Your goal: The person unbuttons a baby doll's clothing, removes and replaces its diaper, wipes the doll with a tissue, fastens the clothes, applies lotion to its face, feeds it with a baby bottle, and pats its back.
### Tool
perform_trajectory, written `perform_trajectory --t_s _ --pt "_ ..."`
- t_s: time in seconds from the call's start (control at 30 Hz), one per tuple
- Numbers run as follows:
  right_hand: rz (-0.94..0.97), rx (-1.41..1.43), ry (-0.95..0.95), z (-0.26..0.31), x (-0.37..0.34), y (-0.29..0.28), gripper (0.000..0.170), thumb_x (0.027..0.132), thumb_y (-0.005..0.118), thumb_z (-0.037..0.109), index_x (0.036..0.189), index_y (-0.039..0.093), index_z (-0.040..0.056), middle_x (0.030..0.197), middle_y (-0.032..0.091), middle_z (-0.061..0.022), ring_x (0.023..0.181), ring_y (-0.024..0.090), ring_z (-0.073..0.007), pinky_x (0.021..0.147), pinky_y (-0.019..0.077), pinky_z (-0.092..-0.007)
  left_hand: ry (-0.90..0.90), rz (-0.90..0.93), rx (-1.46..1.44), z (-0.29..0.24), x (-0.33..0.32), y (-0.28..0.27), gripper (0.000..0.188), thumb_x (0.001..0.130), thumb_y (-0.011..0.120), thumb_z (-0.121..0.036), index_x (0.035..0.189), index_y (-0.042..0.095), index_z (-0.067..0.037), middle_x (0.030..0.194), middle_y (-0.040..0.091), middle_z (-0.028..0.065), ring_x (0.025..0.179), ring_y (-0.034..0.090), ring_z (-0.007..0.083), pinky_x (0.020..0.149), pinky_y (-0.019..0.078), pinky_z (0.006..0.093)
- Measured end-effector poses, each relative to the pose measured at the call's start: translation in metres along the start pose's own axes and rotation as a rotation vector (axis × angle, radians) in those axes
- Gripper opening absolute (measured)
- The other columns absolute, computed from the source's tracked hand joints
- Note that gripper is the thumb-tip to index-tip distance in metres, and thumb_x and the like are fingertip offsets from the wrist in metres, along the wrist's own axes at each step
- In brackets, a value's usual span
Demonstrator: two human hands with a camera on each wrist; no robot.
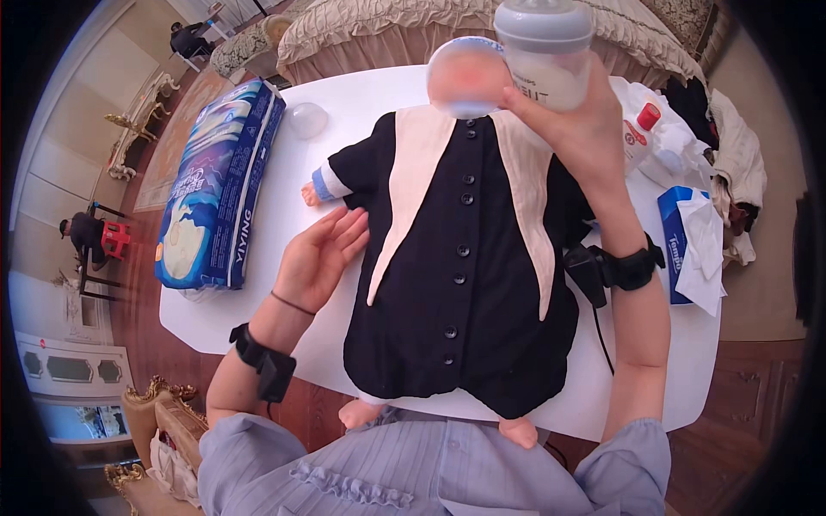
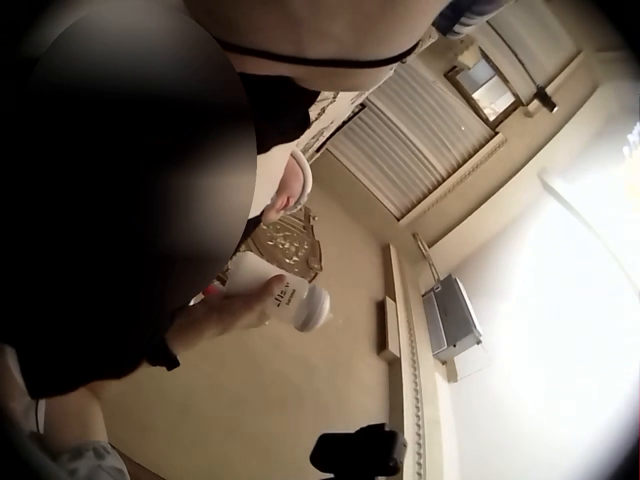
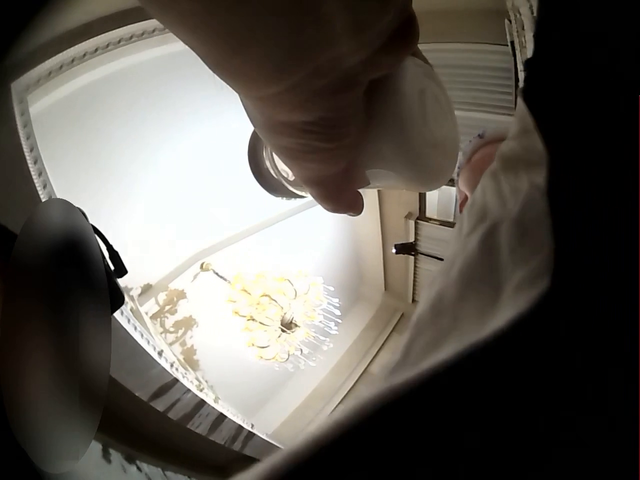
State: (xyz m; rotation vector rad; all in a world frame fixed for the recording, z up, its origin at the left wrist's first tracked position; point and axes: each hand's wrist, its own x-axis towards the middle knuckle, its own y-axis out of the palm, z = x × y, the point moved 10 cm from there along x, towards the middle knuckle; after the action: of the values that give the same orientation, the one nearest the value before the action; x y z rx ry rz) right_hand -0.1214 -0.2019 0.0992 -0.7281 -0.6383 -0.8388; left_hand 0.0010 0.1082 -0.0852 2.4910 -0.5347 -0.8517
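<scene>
A doll [image 1: 460,258] in a black buttoned outfit with long cream lapels lies face up, its face blurred. The right hand [image 1: 576,129] grips a baby bottle [image 1: 551,77] beside the doll's head; the left wrist view also shows the bottle [image 2: 295,302] in that hand [image 2: 235,312]. In the right wrist view the fingers [image 3: 320,130] curl round the bottle [image 3: 415,130]. The left hand [image 1: 318,262] rests palm up with relaxed fingers by the doll's sleeve [image 1: 340,176], holding nothing.
On the white table [image 1: 206,322], a blue diaper pack [image 1: 219,189] lies left and a clear dome cap [image 1: 307,121] stands near it. At right are a tissue pack [image 1: 675,245], a red-capped bottle [image 1: 635,142] and white cloths. A person [image 1: 84,241] sits far left.
</scene>
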Motion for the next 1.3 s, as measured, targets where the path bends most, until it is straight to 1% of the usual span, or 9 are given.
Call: perform_trajectory --t_s 0.13,0.53,0.63,0.7,0.8,0.93,0.97,1.07,1.3 --pt "0.000 -0.036 0.063 -0.014 -0.009 0.011 0.059 0.071 0.088 0.029 0.112 0.058 0.0006 0.104 0.069 -0.0113 0.094 0.067 -0.0186 0.082 0.0531 -0.0311 -0.178 0.335 -0.135 0.027 0.040 0.027 0.031 0.102 0.038 -0.010 0.124 0.045 0.011 0.122 0.059 0.0220 0.116 0.060 0.0284 0.104 0.0472 0.0374" --pt "-0.310 0.056 0.011 -0.042 -0.028 -0.005 0.068 0.068 0.088 0.036 0.112 0.051 -0.0007 0.100 0.069 -0.0154 0.090 0.070 -0.0265 0.078 0.0557 -0.0360 -0.121 0.444 -0.261 0.039 0.033 0.085 0.033 0.102 0.038 -0.014 0.121 0.056 0.006 0.117 0.066 0.0190 0.102 0.067 0.0264 0.092 0.0555 0.0345" --pt "-0.361 0.104 0.042 -0.047 -0.030 -0.008 0.071 0.067 0.089 0.035 0.113 0.050 -0.0012 0.101 0.067 -0.0151 0.091 0.069 -0.0250 0.079 0.0552 -0.0350 -0.239 0.332 -0.217 0.046 0.037 0.070 0.036 0.103 0.039 -0.018 0.123 0.056 0.006 0.116 0.067 0.0181 0.101 0.068 0.0270 0.089 0.0565 0.0372" --pt "-0.359 0.182 0.088 -0.053 -0.031 -0.006 0.072 0.067 0.089 0.034 0.115 0.049 -0.0016 0.104 0.066 -0.0148 0.092 0.068 -0.0231 0.080 0.0547 -0.0344 -0.412 0.552 -0.249 0.053 0.053 0.075 0.038 0.103 0.041 -0.021 0.125 0.056 0.005 0.118 0.066 0.0173 0.101 0.068 0.0264 0.090 0.0562 0.0379" --pt "-0.352 0.148 0.041 -0.046 -0.033 -0.007 0.059 0.073 0.087 0.019 0.117 0.052 -0.0002 0.107 0.064 -0.0101 0.093 0.065 -0.0182 0.083 0.0530 -0.0318 -0.426 0.565 -0.074 0.050 0.077 0.093 0.037 0.103 0.044 -0.024 0.121 0.058 0.005 0.116 0.067 0.0167 0.097 0.069 0.0247 0.085 0.0579 0.0364" --pt "-0.384 0.198 0.063 -0.051 -0.032 -0.009 0.070 0.069 0.089 0.030 0.117 0.048 -0.0014 0.106 0.065 -0.0132 0.094 0.067 -0.0213 0.081 0.0543 -0.0334 -0.079 0.272 0.357 0.021 0.091 0.106 0.036 0.102 0.050 -0.025 0.122 0.058 0.005 0.114 0.068 0.0149 0.095 0.069 0.0208 0.083 0.0584 0.0358" --pt "-0.400 0.204 0.035 -0.052 -0.032 -0.011 0.070 0.069 0.089 0.030 0.117 0.048 -0.0009 0.106 0.065 -0.0130 0.094 0.067 -0.0211 0.081 0.0542 -0.0333 -0.193 0.597 0.182 0.031 0.098 0.118 0.037 0.101 0.053 -0.025 0.123 0.057 0.004 0.116 0.067 0.0126 0.100 0.068 0.0185 0.084 0.0577 0.0350" --pt "-0.407 0.194 -0.008 -0.047 -0.030 -0.012 0.068 0.070 0.088 0.027 0.118 0.049 0.0002 0.108 0.065 -0.0122 0.094 0.066 -0.0202 0.081 0.0540 -0.0327 -0.097 0.869 0.052 0.043 0.133 0.111 0.039 0.096 0.063 -0.024 0.125 0.058 0.001 0.118 0.065 0.0137 0.105 0.065 0.0220 0.082 0.0582 0.0372" --pt "-0.322 0.385 0.011 -0.002 -0.019 -0.018 0.047 0.074 0.085 0.014 0.109 0.057 0.0011 0.104 0.066 -0.0082 0.092 0.065 -0.0160 0.081 0.0523 -0.0299 0.059 0.917 -0.037 0.041 0.125 0.144 0.039 0.095 0.064 -0.024 0.125 0.058 0.000 0.118 0.065 0.0139 0.106 0.065 0.0224 0.082 0.0581 0.0374"
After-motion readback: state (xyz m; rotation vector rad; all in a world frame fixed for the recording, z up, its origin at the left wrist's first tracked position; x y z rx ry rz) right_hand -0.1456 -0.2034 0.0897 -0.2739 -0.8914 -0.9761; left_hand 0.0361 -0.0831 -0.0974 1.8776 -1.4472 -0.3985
